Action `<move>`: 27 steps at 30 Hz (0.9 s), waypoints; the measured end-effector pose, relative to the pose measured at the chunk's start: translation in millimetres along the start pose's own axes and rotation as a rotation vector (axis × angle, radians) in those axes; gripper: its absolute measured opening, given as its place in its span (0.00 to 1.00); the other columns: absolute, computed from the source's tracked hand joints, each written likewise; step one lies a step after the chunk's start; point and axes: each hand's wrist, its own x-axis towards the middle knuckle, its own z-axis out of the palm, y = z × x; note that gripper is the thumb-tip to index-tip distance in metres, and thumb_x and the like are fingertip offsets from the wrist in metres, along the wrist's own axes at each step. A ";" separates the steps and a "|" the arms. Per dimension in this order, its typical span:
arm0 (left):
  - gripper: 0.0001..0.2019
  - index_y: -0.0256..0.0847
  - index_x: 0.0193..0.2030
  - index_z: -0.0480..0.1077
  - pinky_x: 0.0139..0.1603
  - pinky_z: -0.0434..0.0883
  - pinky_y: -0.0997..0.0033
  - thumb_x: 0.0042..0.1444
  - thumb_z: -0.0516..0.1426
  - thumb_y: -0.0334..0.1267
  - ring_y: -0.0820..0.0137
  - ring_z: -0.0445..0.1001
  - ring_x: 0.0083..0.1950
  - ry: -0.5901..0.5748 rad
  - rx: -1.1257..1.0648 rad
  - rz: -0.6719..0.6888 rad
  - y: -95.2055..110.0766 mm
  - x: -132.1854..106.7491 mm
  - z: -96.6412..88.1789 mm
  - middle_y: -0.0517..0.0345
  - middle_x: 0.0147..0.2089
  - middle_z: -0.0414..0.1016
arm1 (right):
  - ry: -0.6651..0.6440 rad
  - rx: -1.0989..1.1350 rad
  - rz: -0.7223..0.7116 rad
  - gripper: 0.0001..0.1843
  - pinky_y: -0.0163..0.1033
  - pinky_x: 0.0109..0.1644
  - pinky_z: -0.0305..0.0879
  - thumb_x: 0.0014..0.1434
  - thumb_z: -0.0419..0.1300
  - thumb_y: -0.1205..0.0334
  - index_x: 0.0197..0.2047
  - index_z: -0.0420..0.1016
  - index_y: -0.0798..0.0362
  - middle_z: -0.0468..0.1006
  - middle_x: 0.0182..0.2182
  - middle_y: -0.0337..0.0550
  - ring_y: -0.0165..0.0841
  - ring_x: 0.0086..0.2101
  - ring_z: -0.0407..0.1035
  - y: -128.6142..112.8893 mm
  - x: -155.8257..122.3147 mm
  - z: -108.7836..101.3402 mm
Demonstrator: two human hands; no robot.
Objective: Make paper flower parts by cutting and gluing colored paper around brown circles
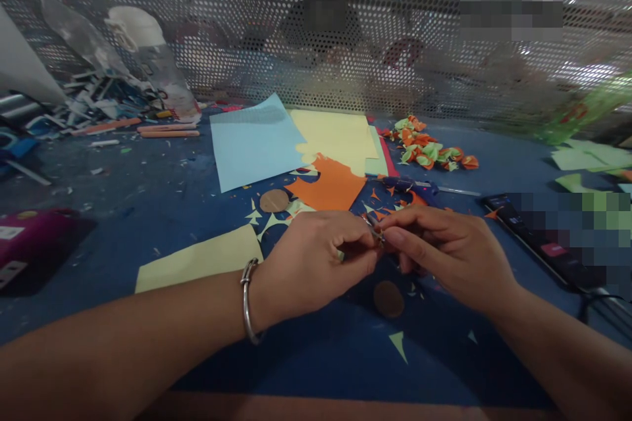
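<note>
My left hand (316, 263), with a silver bangle (245, 299) at its wrist, is closed in a pinch above the blue table. Against its fingertips, my right hand (444, 250) is closed too. Something small, partly metallic, shows where the fingertips meet, but it is mostly hidden and I cannot tell its kind. Just beyond the hands lies a cut orange sheet of paper (332, 185) among pale green and orange scraps. A brown disc (388, 298) is below the fingers, and a second brown disc (274, 200) lies to the upper left.
Blue paper (254, 145) and yellow paper (338, 131) lie at the back, beside crumpled orange-green paper pieces (429, 148). A dark blue-handled tool (409, 185) and a phone (543, 240) are right. A bottle (165, 72) stands back left. A perforated metal panel (237, 33) borders the table.
</note>
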 end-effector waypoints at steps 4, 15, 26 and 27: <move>0.05 0.36 0.30 0.77 0.33 0.67 0.81 0.57 0.61 0.29 0.79 0.74 0.30 0.011 -0.026 -0.054 1.8 0.7 -1.5 0.62 0.29 0.79 | 0.018 0.016 0.011 0.07 0.25 0.23 0.66 0.65 0.63 0.59 0.38 0.81 0.52 0.77 0.21 0.33 0.21 0.17 0.70 -0.3 -0.4 0.5; 0.05 0.38 0.32 0.79 0.34 0.69 0.84 0.58 0.62 0.30 0.81 0.76 0.31 0.039 -0.097 -0.088 2.5 1.4 -2.0 0.63 0.30 0.81 | 0.009 0.034 0.038 0.11 0.24 0.24 0.66 0.67 0.61 0.59 0.34 0.79 0.52 0.77 0.21 0.33 0.20 0.18 0.71 -2.8 1.4 0.2; 0.06 0.37 0.31 0.77 0.34 0.69 0.79 0.58 0.61 0.28 0.78 0.76 0.31 0.024 -0.062 -0.043 -0.2 2.2 -1.3 0.61 0.30 0.80 | 0.006 0.020 0.058 0.08 0.28 0.21 0.64 0.66 0.62 0.60 0.36 0.80 0.53 0.76 0.20 0.34 0.23 0.17 0.69 -4.1 0.7 1.4; 0.06 0.37 0.31 0.78 0.34 0.69 0.79 0.58 0.61 0.29 0.77 0.76 0.31 0.022 -0.066 -0.040 -0.2 2.3 -1.1 0.61 0.30 0.80 | 0.004 0.015 0.058 0.09 0.28 0.20 0.63 0.66 0.62 0.60 0.36 0.80 0.52 0.76 0.20 0.34 0.23 0.16 0.68 -4.8 1.2 1.2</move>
